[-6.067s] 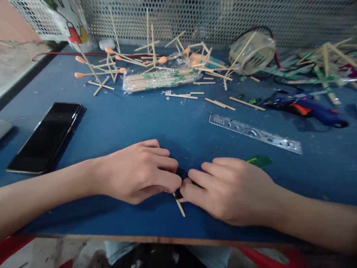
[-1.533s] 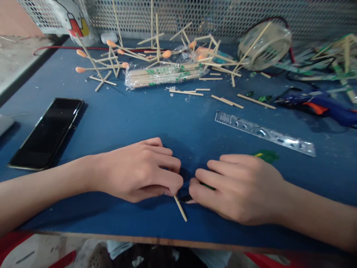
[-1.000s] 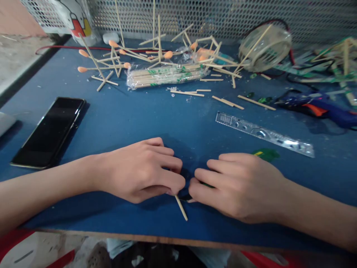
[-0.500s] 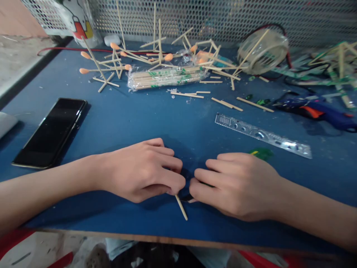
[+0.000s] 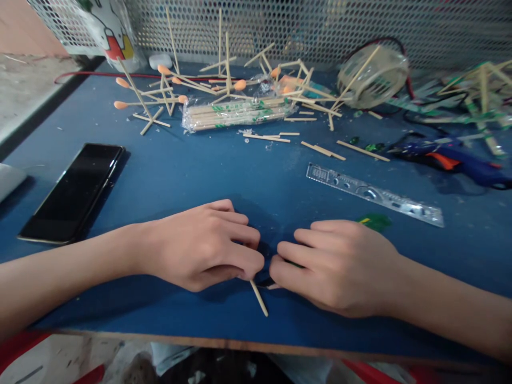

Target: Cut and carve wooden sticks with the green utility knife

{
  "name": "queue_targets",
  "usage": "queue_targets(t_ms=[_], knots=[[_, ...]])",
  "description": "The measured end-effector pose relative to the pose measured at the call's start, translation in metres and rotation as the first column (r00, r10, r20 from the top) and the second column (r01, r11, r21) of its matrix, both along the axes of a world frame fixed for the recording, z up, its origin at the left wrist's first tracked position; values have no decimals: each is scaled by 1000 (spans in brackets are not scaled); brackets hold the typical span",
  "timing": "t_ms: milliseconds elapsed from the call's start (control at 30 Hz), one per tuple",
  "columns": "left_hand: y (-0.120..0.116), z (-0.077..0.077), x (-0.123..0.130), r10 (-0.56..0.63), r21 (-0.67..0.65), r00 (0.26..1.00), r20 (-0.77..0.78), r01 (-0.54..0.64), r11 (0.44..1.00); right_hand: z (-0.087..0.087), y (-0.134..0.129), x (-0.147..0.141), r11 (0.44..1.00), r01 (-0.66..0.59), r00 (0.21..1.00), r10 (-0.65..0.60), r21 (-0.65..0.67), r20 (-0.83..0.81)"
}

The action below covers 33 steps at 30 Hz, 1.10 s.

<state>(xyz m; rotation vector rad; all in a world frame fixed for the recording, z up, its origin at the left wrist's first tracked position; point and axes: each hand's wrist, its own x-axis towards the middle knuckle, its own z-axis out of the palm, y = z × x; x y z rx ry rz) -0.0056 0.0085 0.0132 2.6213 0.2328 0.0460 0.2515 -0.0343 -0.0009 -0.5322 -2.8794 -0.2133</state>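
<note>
My left hand (image 5: 212,245) is closed on a thin wooden stick (image 5: 259,298), whose lower end sticks out below the fingertips toward the table's front edge. Just right of it, my right hand (image 5: 336,266) is closed around a small tool with a dark, narrow tip (image 5: 265,282). That tip touches or nearly touches the stick; most of the tool is hidden under the fingers, with a bit of green showing between them. Both hands rest low over the blue table (image 5: 180,176).
A phone (image 5: 74,192) lies at left. A clear ruler (image 5: 374,194) and a blue glue gun (image 5: 452,157) are at right. Behind are wrapped sticks (image 5: 238,113), stick structures, a plastic jar (image 5: 372,77) and several loose stick pieces. A green item (image 5: 376,221) lies beyond my right hand.
The view has shifted very slightly. Both hands keep the same grip and nearly the same position at the stick.
</note>
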Motion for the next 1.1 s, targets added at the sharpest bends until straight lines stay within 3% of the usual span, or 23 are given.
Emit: queue_targets(t_ms=[567, 1100], knots=[[-1, 0, 3, -7, 42, 1000, 17, 6, 999, 5, -2, -5, 1000, -1, 998, 3, -29, 68], [0, 0, 2, -1, -4, 1000, 12, 1, 1000, 0, -2, 0, 1000, 19, 1000, -19, -3, 6]])
